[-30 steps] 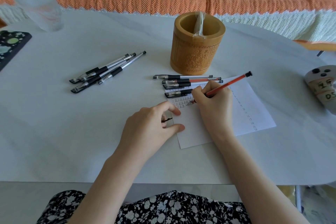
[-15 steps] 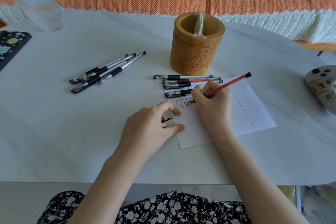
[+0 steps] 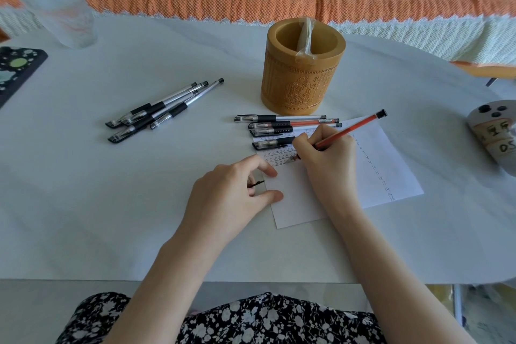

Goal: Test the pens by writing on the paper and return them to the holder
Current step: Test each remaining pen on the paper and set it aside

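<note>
My right hand (image 3: 326, 165) grips a red pen (image 3: 351, 128), its tip down on the white paper (image 3: 391, 165) beside rows of small written marks. My left hand (image 3: 226, 195) rests at the paper's left edge, fingers curled round a clear pen cap (image 3: 258, 182) with a black clip. Several capped pens (image 3: 279, 124) lie along the paper's top edge, in front of the carved bamboo holder (image 3: 301, 86). Another bunch of black pens (image 3: 159, 112) lies to the left on the table.
A plastic-wrapped item (image 3: 305, 36) leans inside the holder. A frosted glass (image 3: 58, 11) stands at the far left, with a black patterned case (image 3: 16, 70) below it. A grey object with writing (image 3: 494, 134) sits at the right edge. An orange-covered sofa runs behind the white table (image 3: 111, 204).
The red pen shifts only slightly at the row of marks. Both hands stay where they were.
</note>
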